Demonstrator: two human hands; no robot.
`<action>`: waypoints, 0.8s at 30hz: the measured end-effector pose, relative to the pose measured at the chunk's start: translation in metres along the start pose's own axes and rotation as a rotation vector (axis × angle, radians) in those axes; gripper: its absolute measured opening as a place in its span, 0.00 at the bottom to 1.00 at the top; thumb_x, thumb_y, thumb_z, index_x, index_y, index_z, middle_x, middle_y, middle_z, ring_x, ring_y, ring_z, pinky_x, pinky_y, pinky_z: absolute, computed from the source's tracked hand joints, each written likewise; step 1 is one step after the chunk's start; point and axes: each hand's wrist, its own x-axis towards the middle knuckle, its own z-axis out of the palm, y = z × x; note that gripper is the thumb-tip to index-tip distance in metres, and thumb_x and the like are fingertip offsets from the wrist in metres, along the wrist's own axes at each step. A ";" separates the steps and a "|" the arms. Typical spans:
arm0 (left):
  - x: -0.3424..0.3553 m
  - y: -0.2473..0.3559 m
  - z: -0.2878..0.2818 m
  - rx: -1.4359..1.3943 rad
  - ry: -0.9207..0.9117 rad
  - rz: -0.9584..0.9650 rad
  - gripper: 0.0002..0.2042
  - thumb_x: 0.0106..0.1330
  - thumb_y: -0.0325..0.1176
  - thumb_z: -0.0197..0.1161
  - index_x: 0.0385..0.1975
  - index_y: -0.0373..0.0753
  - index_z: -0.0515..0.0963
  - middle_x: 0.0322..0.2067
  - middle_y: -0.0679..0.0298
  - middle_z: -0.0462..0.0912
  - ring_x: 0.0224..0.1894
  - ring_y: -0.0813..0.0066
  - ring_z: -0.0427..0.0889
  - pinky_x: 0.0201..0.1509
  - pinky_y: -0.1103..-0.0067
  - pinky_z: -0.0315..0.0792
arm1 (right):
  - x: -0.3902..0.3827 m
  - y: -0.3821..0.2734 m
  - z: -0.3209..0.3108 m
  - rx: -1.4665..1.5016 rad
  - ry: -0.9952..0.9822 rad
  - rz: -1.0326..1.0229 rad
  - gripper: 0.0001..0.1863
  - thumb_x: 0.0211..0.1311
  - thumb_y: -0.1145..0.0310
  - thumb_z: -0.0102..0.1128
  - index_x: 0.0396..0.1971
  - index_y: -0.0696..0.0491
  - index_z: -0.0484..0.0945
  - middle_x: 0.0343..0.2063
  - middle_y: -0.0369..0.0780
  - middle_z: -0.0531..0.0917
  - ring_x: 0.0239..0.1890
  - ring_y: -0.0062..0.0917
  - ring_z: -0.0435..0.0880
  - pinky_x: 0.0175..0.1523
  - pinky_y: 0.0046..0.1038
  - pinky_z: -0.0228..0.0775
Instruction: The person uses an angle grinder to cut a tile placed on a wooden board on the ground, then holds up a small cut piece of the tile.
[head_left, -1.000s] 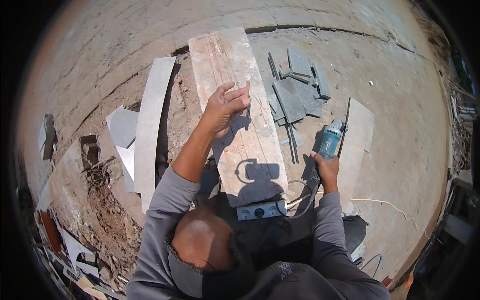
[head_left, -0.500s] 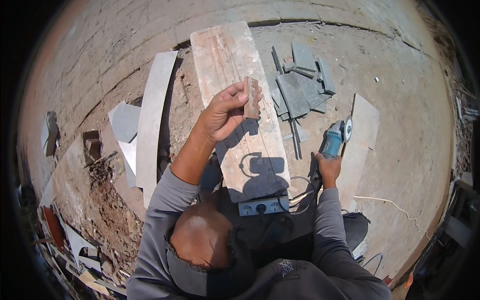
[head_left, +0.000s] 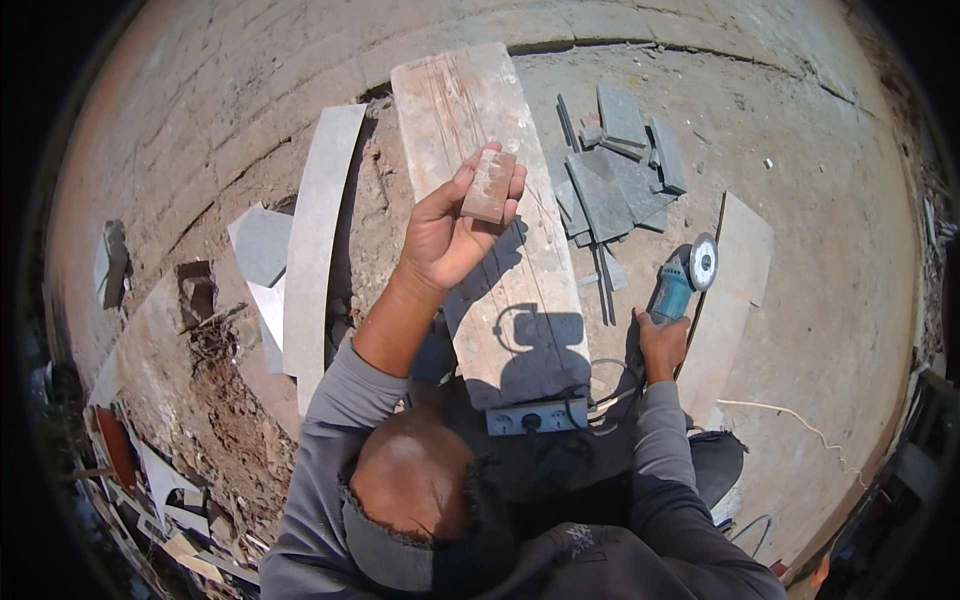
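Raised over a long, pale, scored slab [head_left: 545, 240], my left hand [head_left: 440, 238] grips a small reddish-brown tile piece [head_left: 488, 188] between thumb and fingers. Its broad face is turned up, with whitish marks along its upper left side. Out to the right, my right hand [head_left: 662, 346] is wrapped round the body of a teal angle grinder [head_left: 673, 292]. The grinder's round disc [head_left: 704, 262] faces up, near the edge of a flat beige tile [head_left: 735, 275]. Whether the disc spins I cannot tell. Shadows of my head and left hand fall on the slab.
Grey tile offcuts [head_left: 612, 190] lie piled right of the slab, with thin dark strips beside them. A power strip [head_left: 515, 420] with a plug sits at the slab's near end. Left are a long light panel [head_left: 318, 240] and broken earth [head_left: 235, 400]. A pale cord [head_left: 800, 421] crosses the right ground.
My left hand has turned the tile piece from its narrow edge to its broad face. The grinder has tilted, so its disc shows more fully. The whole view has shifted slightly.
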 end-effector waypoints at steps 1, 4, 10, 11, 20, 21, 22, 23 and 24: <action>0.000 0.001 0.000 -0.012 -0.003 -0.001 0.28 0.72 0.32 0.57 0.70 0.36 0.59 0.63 0.46 0.68 0.66 0.56 0.71 0.64 0.65 0.75 | -0.002 -0.002 -0.001 0.001 0.000 -0.004 0.46 0.42 0.46 0.78 0.51 0.66 0.68 0.44 0.59 0.82 0.49 0.54 0.82 0.56 0.45 0.73; 0.001 0.000 0.003 -0.053 -0.016 -0.012 0.28 0.72 0.30 0.55 0.70 0.34 0.58 0.65 0.44 0.66 0.68 0.53 0.68 0.64 0.64 0.75 | -0.005 -0.007 -0.004 0.005 0.005 -0.012 0.43 0.42 0.48 0.79 0.48 0.65 0.68 0.44 0.58 0.82 0.47 0.53 0.83 0.53 0.46 0.74; 0.001 0.002 0.001 0.008 0.003 -0.036 0.27 0.72 0.25 0.51 0.69 0.28 0.55 0.67 0.38 0.61 0.69 0.49 0.67 0.65 0.63 0.75 | -0.003 0.000 0.005 0.016 0.023 -0.038 0.42 0.43 0.49 0.79 0.48 0.63 0.67 0.44 0.57 0.81 0.47 0.53 0.82 0.53 0.47 0.73; 0.001 0.003 -0.001 0.018 -0.009 -0.041 0.27 0.72 0.24 0.50 0.69 0.27 0.55 0.67 0.38 0.61 0.68 0.49 0.68 0.65 0.63 0.75 | -0.003 0.001 0.007 0.015 0.031 -0.048 0.42 0.43 0.49 0.79 0.48 0.63 0.67 0.44 0.56 0.81 0.47 0.53 0.82 0.52 0.48 0.73; 0.001 -0.002 0.015 0.323 0.108 0.007 0.28 0.73 0.23 0.47 0.72 0.31 0.53 0.68 0.38 0.61 0.69 0.48 0.67 0.70 0.58 0.67 | -0.006 0.007 0.020 0.046 0.071 -0.092 0.41 0.45 0.49 0.78 0.49 0.62 0.66 0.46 0.57 0.79 0.48 0.55 0.80 0.53 0.49 0.72; 0.001 -0.002 0.016 0.337 0.116 0.016 0.28 0.73 0.23 0.47 0.72 0.31 0.52 0.68 0.38 0.61 0.69 0.48 0.66 0.71 0.58 0.66 | -0.007 0.008 0.022 0.054 0.074 -0.096 0.41 0.46 0.50 0.78 0.50 0.62 0.66 0.46 0.57 0.79 0.49 0.55 0.80 0.53 0.49 0.72; 0.002 -0.003 0.015 0.341 0.118 0.017 0.28 0.73 0.24 0.47 0.72 0.32 0.52 0.68 0.38 0.61 0.70 0.48 0.65 0.71 0.58 0.66 | -0.008 0.007 0.022 0.050 0.069 -0.093 0.41 0.46 0.50 0.78 0.50 0.62 0.65 0.46 0.58 0.78 0.49 0.55 0.80 0.53 0.49 0.72; 0.002 -0.003 0.015 0.345 0.118 0.018 0.28 0.73 0.24 0.47 0.72 0.32 0.52 0.68 0.38 0.61 0.70 0.48 0.65 0.72 0.58 0.65 | -0.008 0.006 0.022 0.046 0.065 -0.090 0.41 0.47 0.50 0.78 0.50 0.62 0.65 0.46 0.58 0.78 0.49 0.55 0.80 0.53 0.49 0.72; 0.003 -0.003 0.014 0.350 0.119 0.019 0.28 0.73 0.24 0.47 0.73 0.32 0.51 0.68 0.38 0.60 0.70 0.48 0.64 0.72 0.57 0.64 | -0.009 0.005 0.022 0.042 0.060 -0.087 0.41 0.47 0.50 0.78 0.51 0.62 0.65 0.47 0.58 0.78 0.49 0.56 0.79 0.54 0.49 0.72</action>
